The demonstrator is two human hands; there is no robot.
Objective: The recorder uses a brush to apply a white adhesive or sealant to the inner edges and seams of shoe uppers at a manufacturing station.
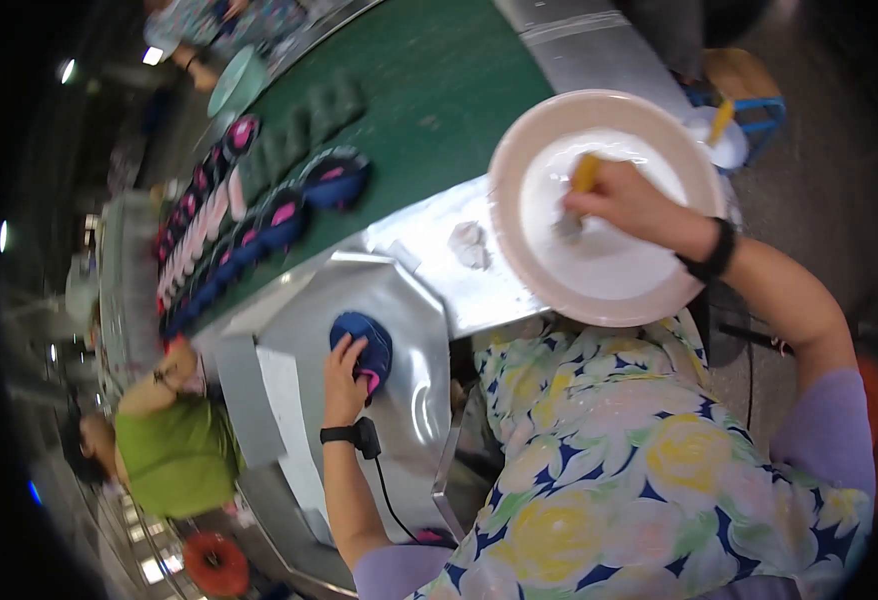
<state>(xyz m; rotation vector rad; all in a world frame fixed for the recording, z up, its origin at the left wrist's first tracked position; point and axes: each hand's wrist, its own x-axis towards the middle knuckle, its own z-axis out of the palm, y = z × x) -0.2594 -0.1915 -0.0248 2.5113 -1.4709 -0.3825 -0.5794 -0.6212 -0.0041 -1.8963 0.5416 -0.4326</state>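
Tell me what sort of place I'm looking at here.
Probably a shoe factory assembly line: a long green conveyor belt carries rows of blue-and-pink shoe parts, a co-worker in a green shirt sits alongside, and a steel workbench holds one piece.

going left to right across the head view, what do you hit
co-worker in green top → row of shoe parts on the green belt → left hand on a blue shoe part → white lump → pink bowl → right hand holding a yellow-handled brush
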